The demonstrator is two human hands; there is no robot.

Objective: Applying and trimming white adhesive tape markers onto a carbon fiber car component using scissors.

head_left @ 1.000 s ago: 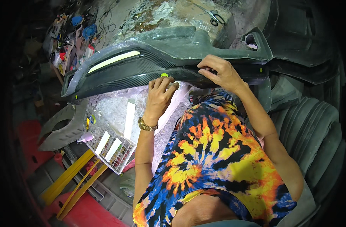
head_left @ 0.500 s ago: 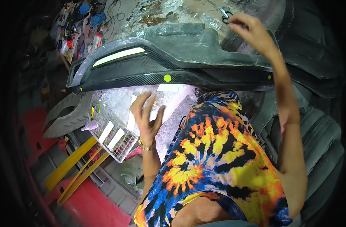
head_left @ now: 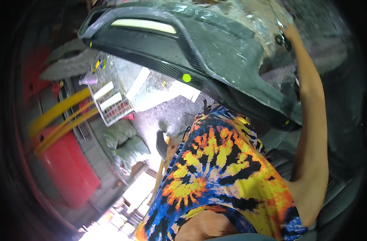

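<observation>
My right hand (head_left: 290, 32) reaches over the far right of the large grey-and-carbon-fibre panel (head_left: 227, 52), its fingers closed around the metal part of the black-handled scissors (head_left: 279, 39), partly blurred. The panel has a long pale inset strip (head_left: 143, 25), a green round sticker (head_left: 186, 78) on the carbon band and smaller green marks near both ends. My left hand is not visible; the left side of my body is mostly covered by my tie-dye shirt (head_left: 215, 160).
A wire basket (head_left: 115, 116) with white strips, a pink cup (head_left: 88, 80) and white paper (head_left: 183, 90) lie below the panel. Yellow strips (head_left: 59, 112), red panels (head_left: 67, 164), a curved grey piece (head_left: 63, 60) and plastic bags (head_left: 127, 152) are at left.
My right hand has moved from the panel up to the scissors. My left hand has left the panel and dropped out of sight. The view has swung, so the panel appears tilted.
</observation>
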